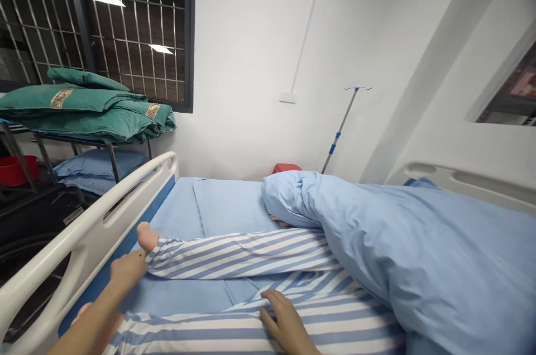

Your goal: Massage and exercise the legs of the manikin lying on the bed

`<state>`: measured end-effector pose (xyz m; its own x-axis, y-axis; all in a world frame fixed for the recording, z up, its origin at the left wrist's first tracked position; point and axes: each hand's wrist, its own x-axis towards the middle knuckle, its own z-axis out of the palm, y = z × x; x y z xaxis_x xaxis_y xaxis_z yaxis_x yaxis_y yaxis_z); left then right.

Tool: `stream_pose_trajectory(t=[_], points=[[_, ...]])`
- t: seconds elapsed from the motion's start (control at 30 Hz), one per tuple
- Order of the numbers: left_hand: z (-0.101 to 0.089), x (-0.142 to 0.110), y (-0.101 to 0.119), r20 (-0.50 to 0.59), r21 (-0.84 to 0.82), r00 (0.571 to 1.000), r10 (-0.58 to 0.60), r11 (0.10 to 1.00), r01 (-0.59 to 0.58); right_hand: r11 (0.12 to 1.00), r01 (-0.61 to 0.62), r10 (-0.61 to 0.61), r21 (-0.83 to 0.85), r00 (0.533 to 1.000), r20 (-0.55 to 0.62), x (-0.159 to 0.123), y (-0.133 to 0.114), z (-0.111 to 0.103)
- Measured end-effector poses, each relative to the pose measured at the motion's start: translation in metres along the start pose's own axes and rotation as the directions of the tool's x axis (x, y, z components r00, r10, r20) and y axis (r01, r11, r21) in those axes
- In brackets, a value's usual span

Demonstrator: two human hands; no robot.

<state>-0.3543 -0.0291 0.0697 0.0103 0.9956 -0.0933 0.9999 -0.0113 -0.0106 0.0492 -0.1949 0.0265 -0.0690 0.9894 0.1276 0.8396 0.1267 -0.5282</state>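
Observation:
A person lies on a hospital bed in blue-and-white striped pyjama trousers (238,254), with a bare foot (146,236) near the side rail. My left hand (128,268) is at that ankle, its fingertips against the striped cuff; I cannot tell whether it grips. My right hand (285,316) rests palm down on the other striped leg (335,316), fingers spread. A second foot (82,310) is mostly hidden behind my left forearm. A light blue blanket (402,238) covers the person's upper body and hides the head end.
A white bed rail (84,221) runs along the left, and a blue sheet (226,204) lies under the legs. Beyond stand an IV pole (340,130) and a red object (287,168). Green folded cloths (84,109) lie on a metal rack by a barred window (138,31).

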Motion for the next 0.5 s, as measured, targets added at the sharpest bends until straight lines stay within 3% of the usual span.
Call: stream_pose_trajectory(t=[0.1,0.17,0.23,0.33,0.4,0.5], points=[[0.005,-0.034,0.029,0.010,-0.181,0.989,0.148,0.973,-0.144,0.993,0.010,-0.016,-0.116,0.999,-0.051,-0.013,-0.010,0.006],[0.017,-0.061,0.042,-0.012,-0.305,0.941,0.338,0.895,-0.325,0.980,0.017,-0.031,-0.196,0.997,-0.067,-0.018,-0.014,0.012],[0.035,-0.085,0.047,0.026,-0.332,0.896,0.444,0.849,-0.412,0.969,0.017,-0.038,-0.245,0.996,-0.081,-0.019,-0.016,0.016],[0.063,-0.108,0.044,0.139,-0.126,0.886,0.441,0.896,-0.426,0.959,0.010,-0.037,-0.283,0.995,-0.092,-0.020,-0.017,0.016],[0.075,-0.115,0.043,0.113,0.036,0.902,0.416,0.906,-0.422,0.957,0.004,-0.032,-0.290,0.995,-0.094,-0.020,-0.019,0.014],[0.080,-0.117,0.045,0.045,0.145,0.916,0.399,0.905,-0.401,0.968,-0.013,-0.017,-0.249,0.993,-0.118,-0.026,-0.028,0.008]])
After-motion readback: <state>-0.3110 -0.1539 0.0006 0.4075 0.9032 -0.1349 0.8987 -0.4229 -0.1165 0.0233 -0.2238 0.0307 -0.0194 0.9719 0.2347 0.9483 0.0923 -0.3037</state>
